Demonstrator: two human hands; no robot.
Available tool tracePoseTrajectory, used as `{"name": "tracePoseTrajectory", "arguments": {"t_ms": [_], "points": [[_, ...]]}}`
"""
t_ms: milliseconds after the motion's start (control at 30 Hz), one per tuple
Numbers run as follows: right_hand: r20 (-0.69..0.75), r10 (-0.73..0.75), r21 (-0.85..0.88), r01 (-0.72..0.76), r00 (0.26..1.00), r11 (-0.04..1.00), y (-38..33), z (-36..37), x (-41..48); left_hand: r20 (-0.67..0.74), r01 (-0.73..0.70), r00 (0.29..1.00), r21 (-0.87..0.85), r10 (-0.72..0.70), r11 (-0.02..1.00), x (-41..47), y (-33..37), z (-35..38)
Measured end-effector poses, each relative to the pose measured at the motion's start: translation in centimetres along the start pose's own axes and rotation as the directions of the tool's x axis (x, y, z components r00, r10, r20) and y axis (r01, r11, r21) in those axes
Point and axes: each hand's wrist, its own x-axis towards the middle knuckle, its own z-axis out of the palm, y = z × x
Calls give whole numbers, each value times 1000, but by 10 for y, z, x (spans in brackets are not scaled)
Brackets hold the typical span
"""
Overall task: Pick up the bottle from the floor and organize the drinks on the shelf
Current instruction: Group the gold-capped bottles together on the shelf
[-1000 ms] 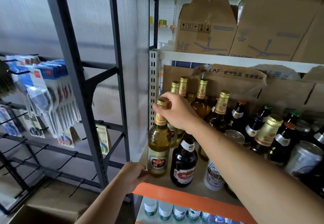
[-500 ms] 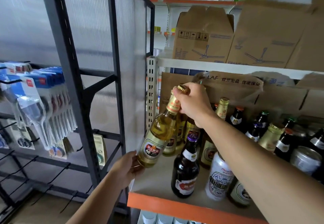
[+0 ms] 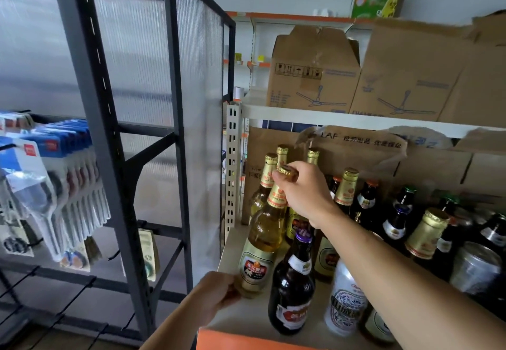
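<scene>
A clear bottle of golden beer (image 3: 262, 237) with a gold cap leans to the right over the left front of the shelf (image 3: 241, 314). My right hand (image 3: 304, 191) grips its neck and cap from above. My left hand (image 3: 216, 295) holds its base at the shelf's front left corner. Just to its right stands a dark brown bottle (image 3: 293, 286) with a purple cap, then a white can (image 3: 346, 300). More gold-capped bottles (image 3: 269, 174) stand behind, near the shelf's upright.
Many dark bottles and cans (image 3: 476, 270) crowd the right of the shelf. Cardboard boxes (image 3: 315, 76) fill the shelf above and stand behind the drinks. A dark metal rack (image 3: 90, 119) with hanging packaged goods (image 3: 52, 185) is to the left.
The golden bottle was upright on the shelf, then lifted and tilted; now its base sits lower and further right, close to the dark bottle. The view has shifted slightly.
</scene>
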Motion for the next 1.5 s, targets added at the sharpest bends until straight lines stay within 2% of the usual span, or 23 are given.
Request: {"name": "tracePoseTrajectory", "arguments": {"t_ms": [133, 333, 500, 733, 933, 1033, 1167, 1300, 1400, 1500], "points": [[-2, 12, -26, -12, 1000, 1000, 5, 0, 2, -5, 7, 1000, 38, -7, 999, 8, -1, 6], [-41, 8, -48, -10, 999, 999, 14, -1, 0, 32, -18, 999, -54, 20, 998, 16, -1, 10], [-3, -23, -93, 23, 1000, 995, 10, 6, 5, 44, -69, 997, -5, 69, 998, 18, -4, 17], [81, -71, -119, 80, 994, 990, 9, 8, 9, 103, -63, 993, 7, 62, 998, 18, -6, 17], [56, -77, -140, 84, 995, 987, 17, 2, 6, 95, -99, 991, 15, 97, 995, 18, -7, 24], [63, -83, -117, 89, 995, 989, 18, 1, 5, 84, -124, 989, 26, 121, 992, 20, -9, 28], [163, -55, -63, 66, 985, 996, 21, -3, 9, 70, -95, 993, 41, 92, 995, 23, -9, 26], [267, 27, 192, -80, 963, 978, 26, -14, 10, -8, -76, 997, 55, 76, 996, 31, -4, 18], [230, 132, 266, -193, 964, 945, 30, -23, 20, -61, -87, 994, 54, 91, 995, 41, 3, 8], [152, 190, 269, -225, 970, 936, 34, -28, 31, -128, -90, 987, 52, 96, 995, 51, 13, -1]]}}
